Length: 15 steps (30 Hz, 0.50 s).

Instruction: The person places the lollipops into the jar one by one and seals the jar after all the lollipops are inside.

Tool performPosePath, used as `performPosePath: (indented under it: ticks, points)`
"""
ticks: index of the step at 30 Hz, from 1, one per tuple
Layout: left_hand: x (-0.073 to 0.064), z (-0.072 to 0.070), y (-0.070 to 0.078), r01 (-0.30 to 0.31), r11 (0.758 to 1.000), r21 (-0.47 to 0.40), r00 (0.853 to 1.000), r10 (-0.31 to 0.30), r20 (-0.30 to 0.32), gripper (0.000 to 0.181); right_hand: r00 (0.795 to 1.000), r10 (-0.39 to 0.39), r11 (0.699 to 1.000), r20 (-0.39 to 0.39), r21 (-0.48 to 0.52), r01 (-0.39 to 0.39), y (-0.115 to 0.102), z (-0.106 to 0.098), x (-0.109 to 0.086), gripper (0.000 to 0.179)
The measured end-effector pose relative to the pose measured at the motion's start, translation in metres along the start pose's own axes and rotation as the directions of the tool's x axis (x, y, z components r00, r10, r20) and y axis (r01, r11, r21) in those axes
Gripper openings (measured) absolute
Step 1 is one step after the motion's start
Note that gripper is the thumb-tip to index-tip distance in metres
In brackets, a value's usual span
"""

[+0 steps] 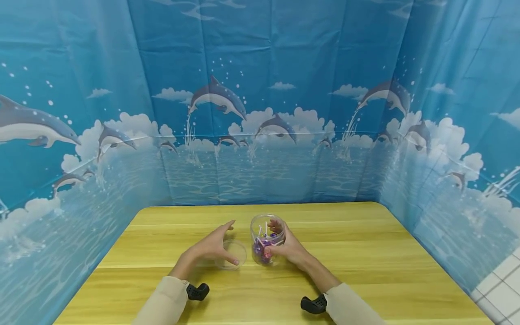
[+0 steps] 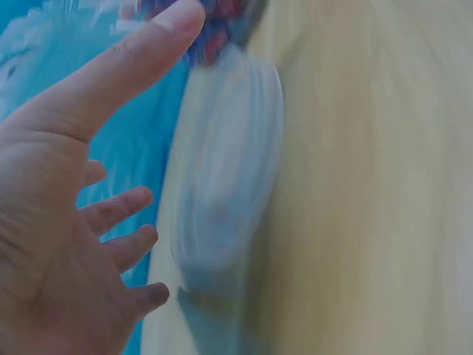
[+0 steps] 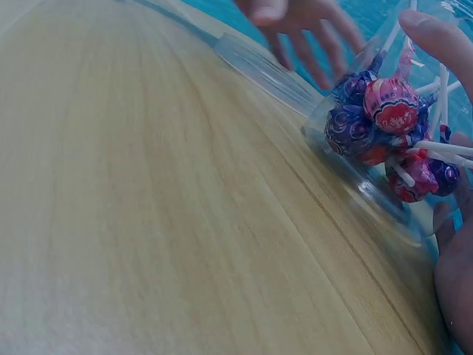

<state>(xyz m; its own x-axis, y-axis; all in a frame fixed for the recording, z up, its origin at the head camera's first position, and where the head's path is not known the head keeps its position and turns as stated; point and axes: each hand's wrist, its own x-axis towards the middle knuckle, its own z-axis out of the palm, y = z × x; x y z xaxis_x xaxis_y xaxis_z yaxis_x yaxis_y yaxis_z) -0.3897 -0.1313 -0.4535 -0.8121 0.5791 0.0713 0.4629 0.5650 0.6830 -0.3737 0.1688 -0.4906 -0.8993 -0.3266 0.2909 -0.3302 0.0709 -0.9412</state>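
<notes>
A clear jar point(image 1: 257, 228) stands on the table, its mouth uncovered, holding several lollipops point(image 3: 392, 106) in purple and pink wrappers with white sticks. My right hand point(image 1: 291, 247) grips the jar's right side, thumb in front and fingers round the back. Left of the jar lies a round clear lid point(image 1: 240, 258), which also shows as a blurred disc in the left wrist view. Over the lid hovers my left hand point(image 1: 211, 243), with thumb and fingers spread wide and nothing between them.
The yellow wood-grain table point(image 1: 345, 243) has rounded far corners. A blue curtain point(image 1: 260, 171) printed with dolphins hangs behind it and along both sides. White tiles point(image 1: 503, 275) show at the lower right.
</notes>
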Motion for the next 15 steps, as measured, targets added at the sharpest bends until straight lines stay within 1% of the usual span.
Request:
performPosePath:
  ticks: [2, 4, 7, 9, 11, 13, 15]
  points:
    - [-0.008, -0.003, -0.008, 0.016, 1.000, 0.015, 1.000, -0.016, 0.007, 0.130, 1.000, -0.005, 1.000, -0.006, 0.005, 0.005, 0.000, 0.000, -0.001, 0.094]
    - [-0.014, -0.004, -0.014, 0.024, 0.999, 0.037, 0.999, -0.026, 0.034, 0.132, 1.000, -0.005, 1.000, -0.008, 0.003, 0.005, -0.001, -0.001, -0.002, 0.093]
    - [-0.018, -0.004, -0.019, 0.016, 0.997, 0.076, 0.997, -0.021, 0.071, 0.130, 1.000, -0.001, 1.000, 0.000, 0.015, 0.001, -0.002, -0.001, -0.002, 0.094]
    - [-0.019, -0.005, -0.020, 0.012, 0.996, 0.091, 0.997, -0.020, 0.081, 0.122, 1.000, 0.009, 1.000, 0.001, 0.023, -0.009, -0.003, 0.000, -0.002, 0.096]
    - [-0.019, -0.007, -0.021, 0.017, 0.995, 0.100, 0.997, -0.025, 0.076, 0.111, 1.000, 0.011, 0.999, 0.002, 0.035, -0.011, -0.004, 0.000, -0.003, 0.096]
    - [-0.020, -0.010, -0.020, 0.032, 0.995, 0.098, 0.997, -0.039, 0.071, 0.103, 1.000, 0.018, 0.999, 0.005, 0.041, -0.019, -0.004, 0.001, -0.004, 0.096]
    - [-0.020, -0.012, -0.019, 0.050, 0.994, 0.094, 0.996, -0.056, 0.067, 0.098, 1.000, 0.025, 0.999, 0.005, 0.041, -0.025, -0.004, 0.001, -0.005, 0.096]
